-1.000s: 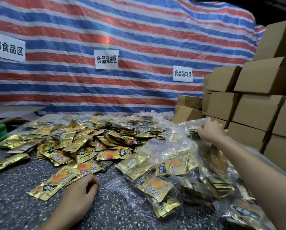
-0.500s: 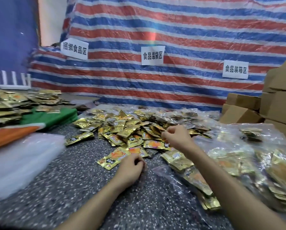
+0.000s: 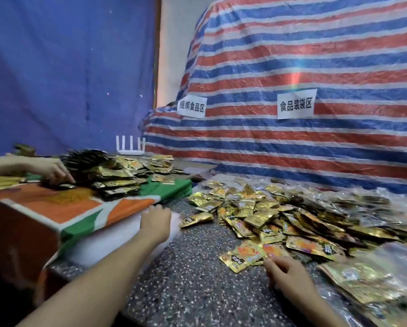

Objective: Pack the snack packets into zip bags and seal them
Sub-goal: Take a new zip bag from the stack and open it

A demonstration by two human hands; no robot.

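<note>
On blurred white bags [image 3: 114,239] the left hand [image 3: 155,223] rests, grip unclear; the right hand [image 3: 285,274] is loosely curled.

Gold snack packets [image 3: 256,215] and filled zip bags [image 3: 363,284] ahead of you.
Your loose packets, gold foil with orange print, lie flat and overlapping at 1 o'clock; a second pile [image 3: 117,178] sits at 10 o'clock; the clear bags, stuffed with packets, lie at 4 o'clock.

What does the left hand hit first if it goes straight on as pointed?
Probably the near edge of the orange-and-green cloth, just beyond the fingers. The left hand is over the white stack of bags; contact and depth are unclear.
</note>
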